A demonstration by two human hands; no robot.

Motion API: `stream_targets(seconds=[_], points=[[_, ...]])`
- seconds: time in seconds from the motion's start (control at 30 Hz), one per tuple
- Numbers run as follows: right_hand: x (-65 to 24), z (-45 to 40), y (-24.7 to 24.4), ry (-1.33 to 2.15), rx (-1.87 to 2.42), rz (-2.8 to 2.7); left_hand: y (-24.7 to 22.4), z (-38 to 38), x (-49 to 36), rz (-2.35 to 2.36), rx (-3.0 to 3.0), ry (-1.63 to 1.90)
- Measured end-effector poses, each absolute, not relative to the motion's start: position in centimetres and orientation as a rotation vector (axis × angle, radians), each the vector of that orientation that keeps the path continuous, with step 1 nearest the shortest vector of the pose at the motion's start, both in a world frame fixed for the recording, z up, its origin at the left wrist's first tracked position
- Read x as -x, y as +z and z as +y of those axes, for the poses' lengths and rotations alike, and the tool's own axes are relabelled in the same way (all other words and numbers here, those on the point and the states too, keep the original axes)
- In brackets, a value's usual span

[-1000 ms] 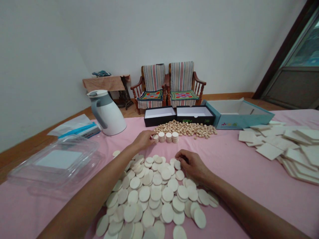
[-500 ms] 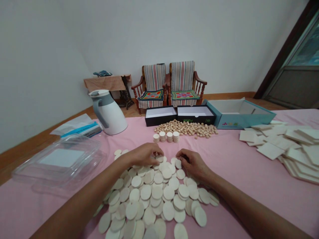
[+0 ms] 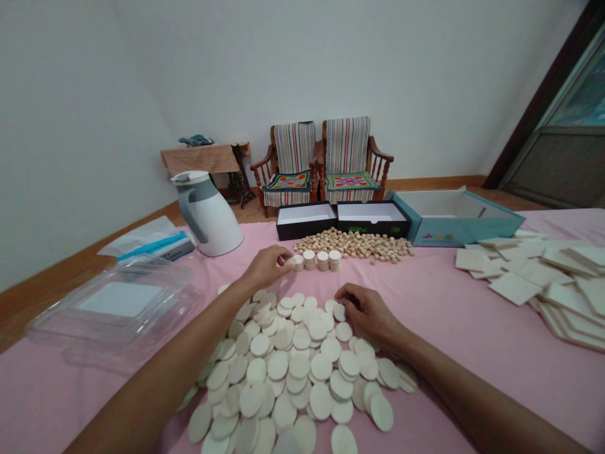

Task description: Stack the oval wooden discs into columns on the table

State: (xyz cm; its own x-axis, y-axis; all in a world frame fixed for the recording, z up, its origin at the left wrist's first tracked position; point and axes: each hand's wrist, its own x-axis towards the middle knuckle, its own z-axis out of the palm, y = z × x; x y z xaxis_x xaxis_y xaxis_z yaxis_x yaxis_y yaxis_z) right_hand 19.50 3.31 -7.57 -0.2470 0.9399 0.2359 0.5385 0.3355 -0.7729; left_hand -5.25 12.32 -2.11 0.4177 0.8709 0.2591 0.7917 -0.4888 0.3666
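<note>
Leftmost disc stack (image 3: pixel 298 266), upright; at left hand's (image 3: pixel 266 268) 3 o'clock, nearer | same stack, right hand's (image 3: pixel 371 309) 10 o'clock | hands apart; cannot tell either grip

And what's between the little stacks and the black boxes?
A heap of small wooden bits lies between the stacks and the boxes, in the head view.

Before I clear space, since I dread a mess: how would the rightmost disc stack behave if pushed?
The rightmost stack would probably slide apart if pushed near its top, as its discs look loosely piled. Each disc seems light and stiff, being thin, flat and wood-like.
</note>
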Motion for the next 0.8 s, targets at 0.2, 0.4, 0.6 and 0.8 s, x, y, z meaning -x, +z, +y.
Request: stream_targets(seconds=[0.2, 0.4, 0.6, 0.8], points=[[-19.6, 3.2, -7.4, 0.745, 1.300, -1.919, -2.8, 14.5, 4.8, 1.572, -2.475, 0.764], [-19.5, 3.1, -7.2, 0.746, 1.310, -1.910, -3.4, 14.6, 3.9, 1.562, -2.516, 0.793], [-19.5, 3.2, -7.4, 0.760, 1.305, -1.901, -3.3, 14.6, 3.6, 1.561, -2.541, 0.764], [-19.6, 3.2, -7.2, 0.773, 1.298, -1.900, -3.8, 14.9, 3.8, 1.566, -2.537, 0.753]])
